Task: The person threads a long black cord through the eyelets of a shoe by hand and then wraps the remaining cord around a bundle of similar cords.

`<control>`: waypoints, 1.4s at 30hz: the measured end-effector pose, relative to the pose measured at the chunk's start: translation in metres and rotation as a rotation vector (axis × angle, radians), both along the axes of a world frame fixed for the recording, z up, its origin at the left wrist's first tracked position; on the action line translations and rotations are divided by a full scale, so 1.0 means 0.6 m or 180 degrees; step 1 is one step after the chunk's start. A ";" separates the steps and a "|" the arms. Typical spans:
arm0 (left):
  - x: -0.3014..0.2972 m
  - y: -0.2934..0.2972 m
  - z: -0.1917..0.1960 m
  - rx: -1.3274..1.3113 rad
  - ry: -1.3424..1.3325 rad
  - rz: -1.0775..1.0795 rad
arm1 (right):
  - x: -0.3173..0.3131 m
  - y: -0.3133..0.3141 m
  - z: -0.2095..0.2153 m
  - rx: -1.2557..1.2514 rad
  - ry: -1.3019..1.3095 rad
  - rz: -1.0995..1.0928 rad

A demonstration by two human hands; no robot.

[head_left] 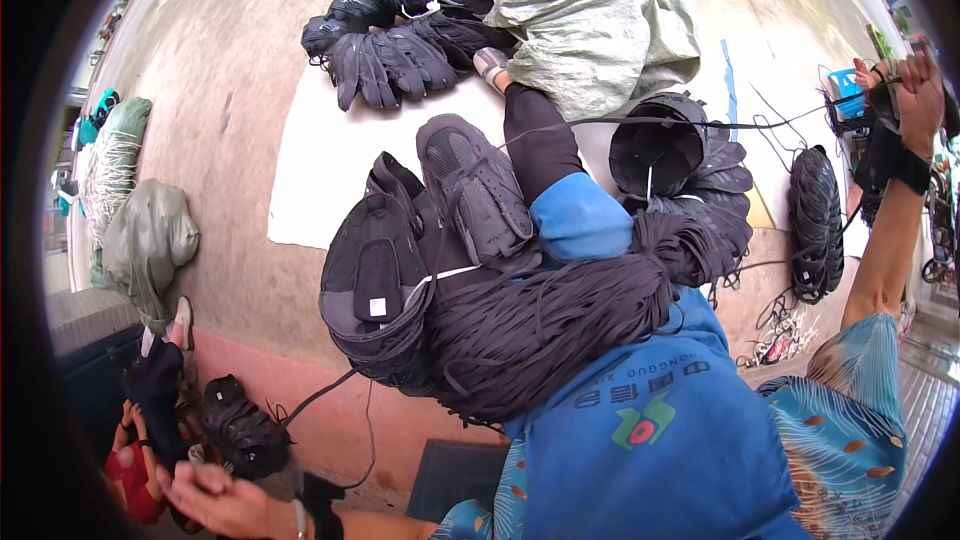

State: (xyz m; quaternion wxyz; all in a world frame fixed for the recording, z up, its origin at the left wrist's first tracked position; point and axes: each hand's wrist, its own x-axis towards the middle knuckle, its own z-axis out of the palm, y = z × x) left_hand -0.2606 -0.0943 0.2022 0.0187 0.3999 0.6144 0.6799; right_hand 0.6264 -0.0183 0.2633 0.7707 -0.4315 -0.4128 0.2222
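Across my lap lie a dark sneaker with its toe pointing away and, to its left, another dark shoe with its opening toward me. Against my blue apron rests a thick bundle of dark shoelaces. One dark lace stretches from the sneaker across to the far right, where my right hand is raised and closed around it. Low at the left, my left hand is held out with its fingers apart, and nothing shows in it. A dark cord runs from near its wrist toward the shoes.
A ring of dark shoes lies on a white sheet beside a pale green sack. More shoe bundles stand by my knee and farther right. Another person sits at lower left near a dark shoe bundle.
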 end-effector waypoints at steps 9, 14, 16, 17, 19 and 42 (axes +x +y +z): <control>0.320 0.160 -0.283 -0.2595 -0.0058 -0.2480 | -0.597 0.072 -0.288 -0.2198 -0.2217 0.2279; 0.376 0.200 -0.379 -0.3020 0.1075 -0.2581 | -0.703 0.106 -0.386 -0.1960 -0.2992 0.2693; 0.386 0.208 -0.379 -0.3312 0.1189 -0.2548 | -0.714 0.124 -0.413 -0.1881 -0.3077 0.2549; 0.388 0.211 -0.373 -0.3483 0.1260 -0.2505 | -0.716 0.132 -0.425 -0.1774 -0.3182 0.2424; 0.383 0.218 -0.380 -0.3474 0.1557 -0.2489 | -0.721 0.144 -0.447 -0.1889 -0.3196 0.2467; 0.364 0.273 -0.375 -0.3436 -0.0064 -0.2839 | -0.738 0.187 -0.482 -0.1356 -0.4151 0.2424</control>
